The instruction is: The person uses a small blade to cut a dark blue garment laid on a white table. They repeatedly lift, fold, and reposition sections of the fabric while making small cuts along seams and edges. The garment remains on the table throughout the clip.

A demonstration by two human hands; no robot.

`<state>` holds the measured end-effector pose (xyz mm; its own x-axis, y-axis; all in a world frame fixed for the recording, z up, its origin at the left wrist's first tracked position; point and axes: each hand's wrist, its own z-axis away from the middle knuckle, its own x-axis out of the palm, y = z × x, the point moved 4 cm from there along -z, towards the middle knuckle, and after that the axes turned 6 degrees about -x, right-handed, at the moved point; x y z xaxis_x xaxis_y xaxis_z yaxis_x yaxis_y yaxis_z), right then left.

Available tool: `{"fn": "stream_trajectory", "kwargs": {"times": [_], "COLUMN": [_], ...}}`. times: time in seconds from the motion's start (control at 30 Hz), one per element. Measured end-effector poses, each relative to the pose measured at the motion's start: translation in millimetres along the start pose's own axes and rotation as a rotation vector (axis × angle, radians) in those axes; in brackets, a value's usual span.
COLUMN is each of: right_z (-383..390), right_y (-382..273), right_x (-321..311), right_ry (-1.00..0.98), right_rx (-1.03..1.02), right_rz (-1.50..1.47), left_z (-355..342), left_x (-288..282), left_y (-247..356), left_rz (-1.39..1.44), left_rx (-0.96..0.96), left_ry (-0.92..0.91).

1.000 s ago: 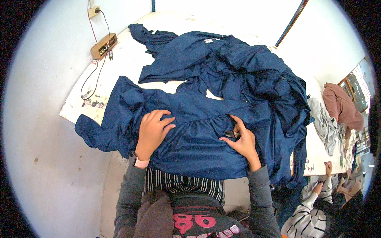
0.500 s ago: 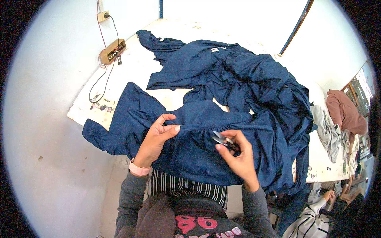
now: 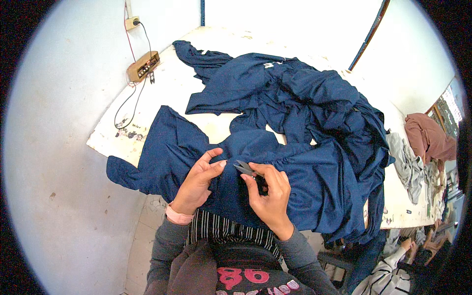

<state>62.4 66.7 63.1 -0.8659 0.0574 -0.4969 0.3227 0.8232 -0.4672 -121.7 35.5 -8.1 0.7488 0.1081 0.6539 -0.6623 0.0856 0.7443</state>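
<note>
A navy blue garment (image 3: 167,152) lies spread and rumpled over the near side of the table, its lower edge hanging toward my lap. My left hand (image 3: 195,183) is closed on its cloth near a seam, the thumb pressed on it and the index finger raised a little. A pair of thread snips (image 3: 244,168) sits in my right hand (image 3: 270,194), gripped between thumb and fingers. The blades point up and left, close to my left thumb. Most of the snips' body is hidden by my fingers; whether a thread lies between the blades cannot be made out.
More navy cloth (image 3: 314,88) is heaped at the far side of the pale table (image 3: 118,108). A wooden power box (image 3: 142,66) with a trailing cable stands at the left by the wall. Brown cloth (image 3: 427,137) and grey cloth (image 3: 405,157) lie at right, near another person's sleeve (image 3: 388,273).
My right hand has moved left with the snips, bringing the blades close to my left thumb. My left hand has shifted slightly right and down. The whole view has shifted a little.
</note>
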Motion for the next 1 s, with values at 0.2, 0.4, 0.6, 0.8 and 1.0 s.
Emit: {"fn": "stream_trajectory", "kwargs": {"times": [0.2,0.4,0.6,0.8,1.0], "right_z": [-0.2,3.6,-6.1,-11.1,-18.0], "right_y": [0.0,4.0,51.9,121.2,123.1], "right_x": [-0.4,1.4,-48.2,-80.7,-22.0], "right_ry": [0.05,0.059,0.371,0.004,-0.264], "right_rx": [-0.06,-0.143,0.301,0.504,0.407], "right_rz": [0.044,0.15,-0.172,-0.218,0.033], "left_z": [-0.2,0.2,-15.7,-22.7,-20.2], "left_x": [1.9,11.6,-43.3,-63.5,-63.9], "left_y": [-2.6,-2.9,7.7,1.6,1.0], "left_rz": [0.025,0.054,-0.574,-0.644,-0.603], "left_rx": [-0.014,-0.074,0.279,0.251,0.244], "left_ry": [-0.007,0.075,0.221,0.244,0.254]}}
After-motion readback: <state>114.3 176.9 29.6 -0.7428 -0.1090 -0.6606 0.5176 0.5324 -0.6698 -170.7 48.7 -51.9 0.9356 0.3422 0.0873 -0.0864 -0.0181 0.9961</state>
